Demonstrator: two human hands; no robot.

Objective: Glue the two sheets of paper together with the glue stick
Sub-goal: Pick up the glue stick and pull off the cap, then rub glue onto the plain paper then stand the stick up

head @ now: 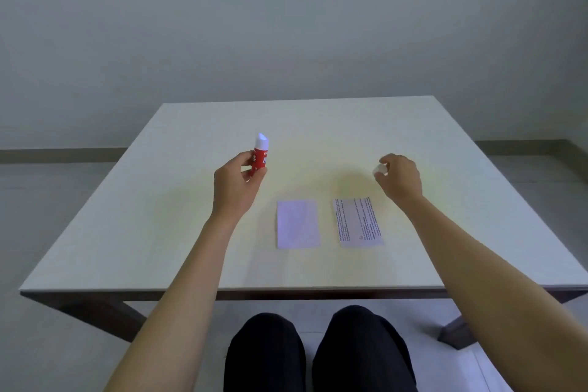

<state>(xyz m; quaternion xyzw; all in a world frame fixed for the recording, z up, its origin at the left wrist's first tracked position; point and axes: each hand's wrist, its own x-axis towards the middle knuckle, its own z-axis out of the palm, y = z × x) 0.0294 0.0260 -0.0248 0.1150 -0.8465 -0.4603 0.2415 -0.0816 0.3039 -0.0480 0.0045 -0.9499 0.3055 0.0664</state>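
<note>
Seated, a person faces a pale worktop (pixel 318 270), dark-trousered knees (pixel 318 353) just under its near edge. Both bare forearms reach out over the surface.

Left hand (pixel 234 183): raised above the worktop, grip pinched around the red body of the glue stick (pixel 260 156). Stick held roughly upright, tilted slightly, white neck and exposed pale glue tip pointing up and away. Cap is off.

Right hand (pixel 401 177): also above the worktop, well apart from the left, fingers curled in. Grip pressed on a small white cap (pixel 380 170), which shows at the fingertips on the side facing the glue stick. Cannot tell whether the hand or the cap touches the surface.

Two small sheets lie flat on the worktop between the forearms, nearer the person than either hand. Blank sheet (pixel 298 224) on the left; printed sheet (pixel 359 221) on the right, lines of dark text visible but too blurred to read, turned slightly askew. Sheets side by side, close, a gap of bare worktop between them, not touching. Neither hand touches either sheet.

Plain grey wall (pixel 286 25) behind the far edge.
</note>
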